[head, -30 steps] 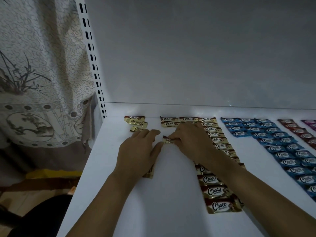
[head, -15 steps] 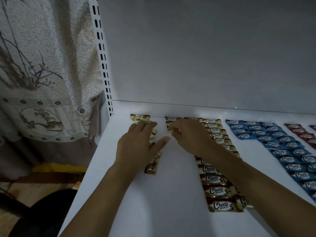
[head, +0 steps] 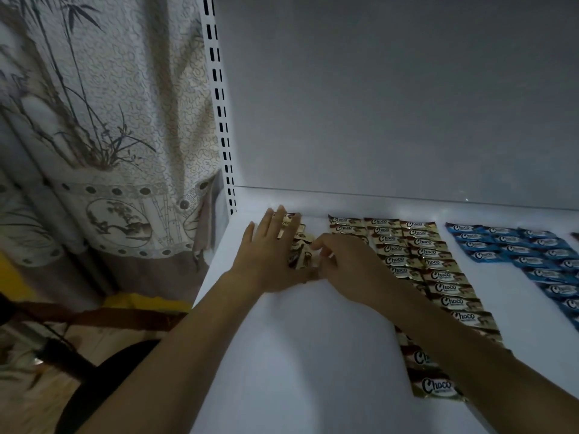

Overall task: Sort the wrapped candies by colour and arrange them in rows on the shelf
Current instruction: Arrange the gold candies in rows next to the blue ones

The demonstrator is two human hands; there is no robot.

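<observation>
Right hand (head: 347,267) has moved to the leftmost gold candies (head: 301,257), pinching one; left hand (head: 269,255) flat.

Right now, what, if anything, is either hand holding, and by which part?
The right hand seems to pinch a gold candy by one end; the left hand lies flat, gripping nothing.

Shop-style display in what looks like a home: a white metal shelf (head: 313,355) with a slotted white steel upright (head: 219,120) at its back left corner, gold and brown wrapped candies (head: 438,264) and blue wrapped candies (head: 517,245) ranked on it, and a cream bamboo-print fabric curtain (head: 109,136) to its left.
</observation>
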